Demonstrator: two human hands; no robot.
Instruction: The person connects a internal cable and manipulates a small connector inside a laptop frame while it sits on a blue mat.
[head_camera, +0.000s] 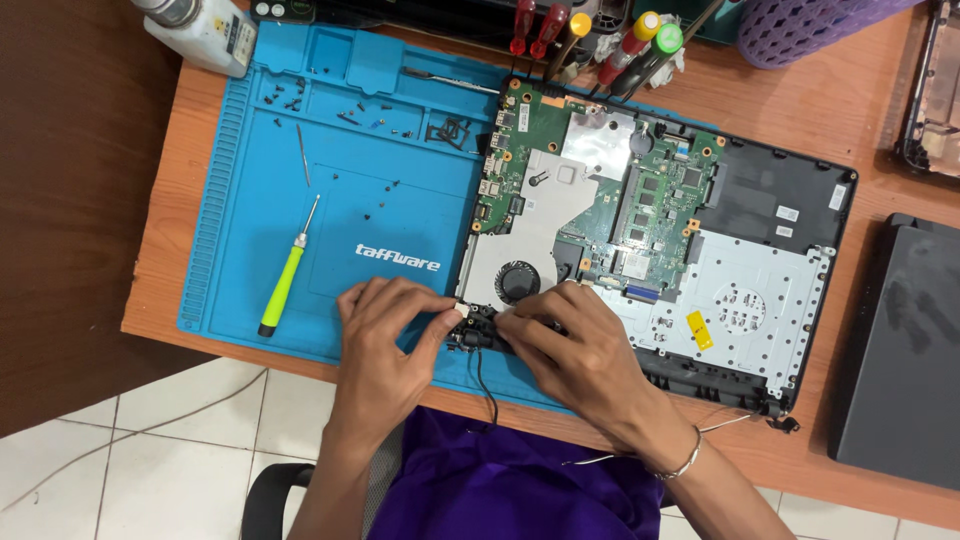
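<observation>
From the head camera, an open laptop (780, 200) lay on a blue work mat (300, 120) on a wooden desk (880, 90). Its green board (650, 200) and round fan (517, 281) showed.

Both hands met at the near left corner of the laptop. The left hand (385, 325) pinched a small black part (478, 327) with thumb and finger. The right hand (575, 345) pressed its fingers on the same part from the other side. A thin black cable (484, 380) hung down from it toward the person's purple clothes.

To do this bit well, I think the fingers should hold the part by its edges, keep it level and move it slowly, so the cable was not tugged.

A screwdriver with a green handle (283, 285) lay on the mat, well apart from the hands. Tiny black screws (375, 205) were spread over the mat.
</observation>
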